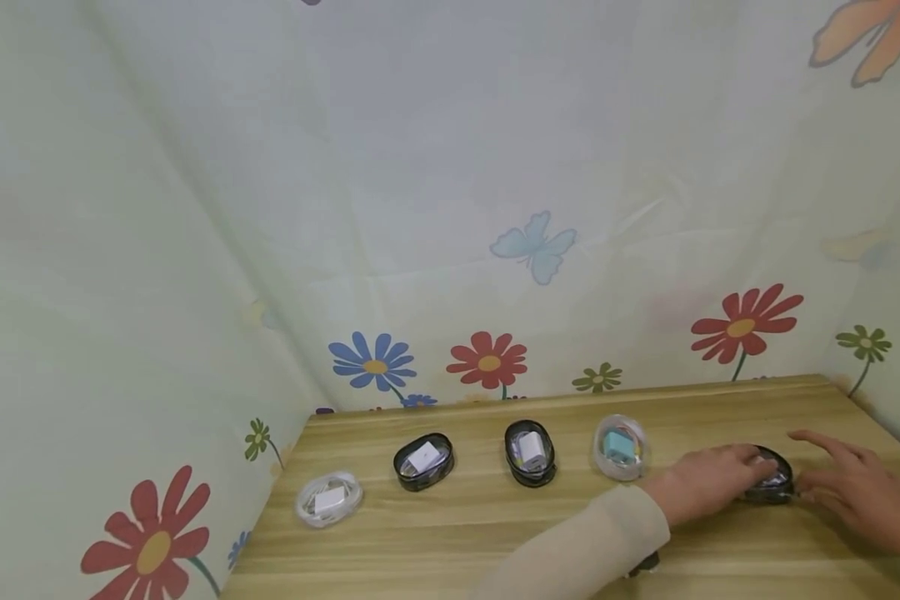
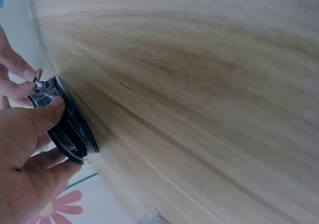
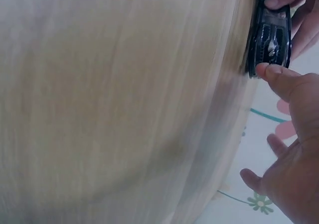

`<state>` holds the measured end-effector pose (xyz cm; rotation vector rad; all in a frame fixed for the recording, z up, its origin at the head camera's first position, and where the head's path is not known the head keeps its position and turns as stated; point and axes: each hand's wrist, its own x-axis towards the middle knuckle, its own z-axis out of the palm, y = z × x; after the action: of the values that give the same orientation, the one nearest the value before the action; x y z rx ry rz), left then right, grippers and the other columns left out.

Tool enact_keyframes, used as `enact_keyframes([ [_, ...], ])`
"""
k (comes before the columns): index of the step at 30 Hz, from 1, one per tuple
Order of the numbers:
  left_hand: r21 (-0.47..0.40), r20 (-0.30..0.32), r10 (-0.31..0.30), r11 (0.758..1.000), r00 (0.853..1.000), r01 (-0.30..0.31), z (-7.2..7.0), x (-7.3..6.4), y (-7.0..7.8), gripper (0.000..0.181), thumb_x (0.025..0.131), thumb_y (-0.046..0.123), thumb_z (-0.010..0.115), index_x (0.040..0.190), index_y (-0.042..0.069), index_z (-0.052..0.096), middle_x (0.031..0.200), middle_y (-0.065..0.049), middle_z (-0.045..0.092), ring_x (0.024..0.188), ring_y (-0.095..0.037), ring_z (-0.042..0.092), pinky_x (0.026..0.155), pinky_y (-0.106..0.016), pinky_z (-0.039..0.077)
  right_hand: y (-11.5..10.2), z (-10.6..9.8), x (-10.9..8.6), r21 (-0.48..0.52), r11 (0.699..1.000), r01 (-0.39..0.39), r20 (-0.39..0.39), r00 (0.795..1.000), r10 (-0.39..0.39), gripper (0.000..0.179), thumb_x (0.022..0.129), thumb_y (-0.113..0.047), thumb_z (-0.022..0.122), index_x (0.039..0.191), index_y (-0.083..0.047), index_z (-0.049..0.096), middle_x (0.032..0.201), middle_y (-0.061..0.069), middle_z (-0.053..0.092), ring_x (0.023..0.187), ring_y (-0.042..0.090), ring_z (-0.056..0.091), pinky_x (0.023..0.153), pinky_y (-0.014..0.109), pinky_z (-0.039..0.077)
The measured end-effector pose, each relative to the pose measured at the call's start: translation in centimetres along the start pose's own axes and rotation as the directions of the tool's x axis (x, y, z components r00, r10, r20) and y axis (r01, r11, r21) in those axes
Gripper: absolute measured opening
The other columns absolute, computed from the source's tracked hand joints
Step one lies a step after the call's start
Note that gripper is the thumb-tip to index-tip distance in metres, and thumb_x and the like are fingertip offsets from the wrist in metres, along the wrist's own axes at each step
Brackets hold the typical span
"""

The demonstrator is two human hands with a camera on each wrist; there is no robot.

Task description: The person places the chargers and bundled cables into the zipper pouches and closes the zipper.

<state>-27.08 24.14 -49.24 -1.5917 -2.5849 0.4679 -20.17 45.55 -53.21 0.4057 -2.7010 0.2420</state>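
Note:
At the table's right side lies a small clear oval zip pouch with black edging [image 1: 778,493]. My left hand [image 1: 708,482] grips it from the left, thumb on the top and fingers around the far side in the left wrist view. The pouch's black zipper band [image 2: 75,129] runs around its side. At the opposite end my right hand [image 1: 862,497] pinches a tiny zipper pull [image 2: 38,82] between thumb and finger, its other fingers spread. Whatever lies inside this pouch is mostly hidden by my left hand.
Left of my hands stand a white-edged pouch with a teal charger plug [image 1: 619,447], two black-edged pouches [image 1: 547,477] [image 1: 441,477] with white plugs, and a white-edged pouch [image 1: 305,510]. A flower-printed cloth [image 1: 435,208] hangs behind the wooden table [image 1: 420,546].

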Motion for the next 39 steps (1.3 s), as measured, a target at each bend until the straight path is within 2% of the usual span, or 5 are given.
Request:
enact_keyframes([
  [8,-0.022,-0.022,0.012,1.0,1.0,-0.013,-0.1,0.0,-0.2,0.052,0.107,0.029,0.052,0.155,0.041,0.036,0.157,0.017,0.034,0.137,0.004,0.039,0.102,-0.013,0.04,0.0,-0.5,0.6,-0.148,0.981,-0.125,0.039,0.99,0.132,0.021,0.078,-0.011,0.084,0.079,-0.029,0.072,0.144,0.017,0.037,0.113,0.063,0.039,0.077,0.083,0.035],
  [15,-0.032,-0.015,0.015,0.999,1.0,-0.016,-0.2,-0.1,-0.2,0.052,0.107,0.03,0.052,0.155,0.039,0.036,0.157,0.016,0.034,0.139,0.003,0.037,0.105,-0.013,0.037,0.1,-0.4,0.8,-0.075,0.982,-0.175,0.193,0.963,0.186,0.014,0.084,-0.042,0.08,0.082,-0.036,0.068,0.141,0.022,0.037,0.116,0.066,0.034,0.078,0.087,0.031],
  [20,-0.018,-0.019,0.031,0.999,0.999,-0.031,-0.2,-0.2,-0.2,0.051,0.107,0.029,0.052,0.155,0.039,0.037,0.156,0.015,0.035,0.139,0.003,0.035,0.105,-0.012,0.036,-0.1,-0.1,0.9,-0.04,0.978,-0.204,0.196,0.958,0.208,0.014,0.089,-0.044,0.076,0.082,-0.034,0.069,0.141,0.025,0.038,0.118,0.067,0.03,0.079,0.088,0.029],
  [29,0.054,-0.041,0.049,0.997,0.998,-0.047,0.0,0.0,-0.4,0.058,0.103,0.034,0.06,0.156,0.038,0.037,0.156,0.015,0.035,0.139,0.004,0.036,0.1,-0.011,0.041,-1.9,0.5,1.1,-0.167,0.978,-0.127,0.04,0.99,0.135,0.01,0.08,-0.02,0.083,0.081,-0.019,0.073,0.133,0.016,0.048,0.12,0.05,0.04,0.083,0.078,0.034],
  [39,-0.006,-0.052,0.017,1.0,0.998,-0.018,-0.3,0.1,0.2,0.049,0.106,0.029,0.056,0.151,0.038,0.043,0.152,0.014,0.041,0.137,0.003,0.039,0.101,-0.013,0.041,-2.4,0.5,0.1,0.034,0.988,-0.15,-0.093,0.984,0.153,0.027,0.072,-0.003,0.086,0.066,-0.022,0.067,0.137,0.022,0.042,0.106,0.066,0.041,0.068,0.082,0.035],
])
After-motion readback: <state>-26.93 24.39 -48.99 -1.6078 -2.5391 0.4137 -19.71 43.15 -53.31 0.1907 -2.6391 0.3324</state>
